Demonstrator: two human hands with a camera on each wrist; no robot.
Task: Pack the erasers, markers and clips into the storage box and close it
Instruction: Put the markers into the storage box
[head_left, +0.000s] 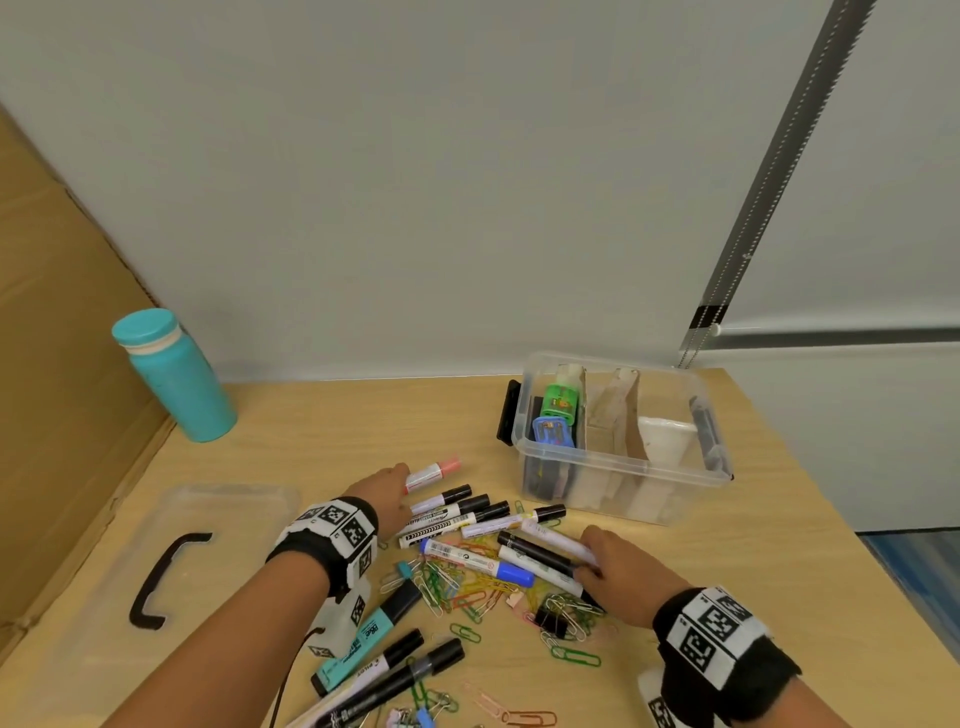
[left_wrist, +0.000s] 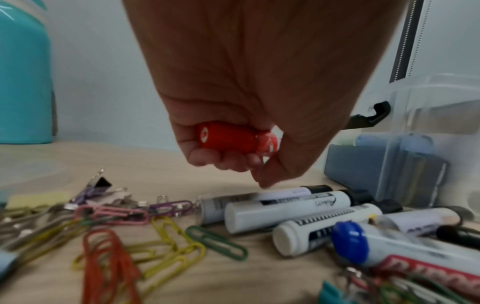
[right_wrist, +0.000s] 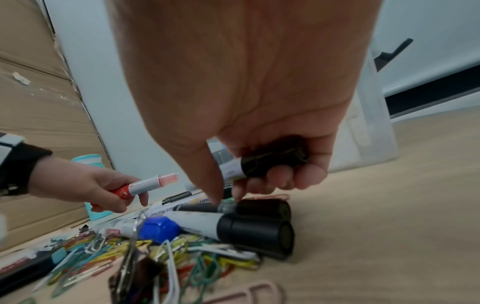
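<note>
From the head view, a pale wooden worktop (head_left: 322, 415) meets a plain white wall, with brown cardboard (head_left: 57, 322) leaning at the left and a teal bottle (head_left: 174, 376) beside it. The clear storage box (head_left: 621, 439) stands open at the right, erasers in its left compartment; its lid (head_left: 171, 561) lies flat at the left. Markers (head_left: 457, 512) and a heap of coloured paper clips (head_left: 467, 582) sit between the two hands.

The left wrist view shows the left hand (left_wrist: 249, 115) curled round the red end of a pink-capped marker (left_wrist: 233, 139), lifted clear of the worktop.

The right wrist view shows the right hand (right_wrist: 241, 115) gripping a black-capped marker (right_wrist: 267, 163) in its curled fingers, thumb and forefinger reaching down onto another marker (right_wrist: 249, 206) lying below.
</note>
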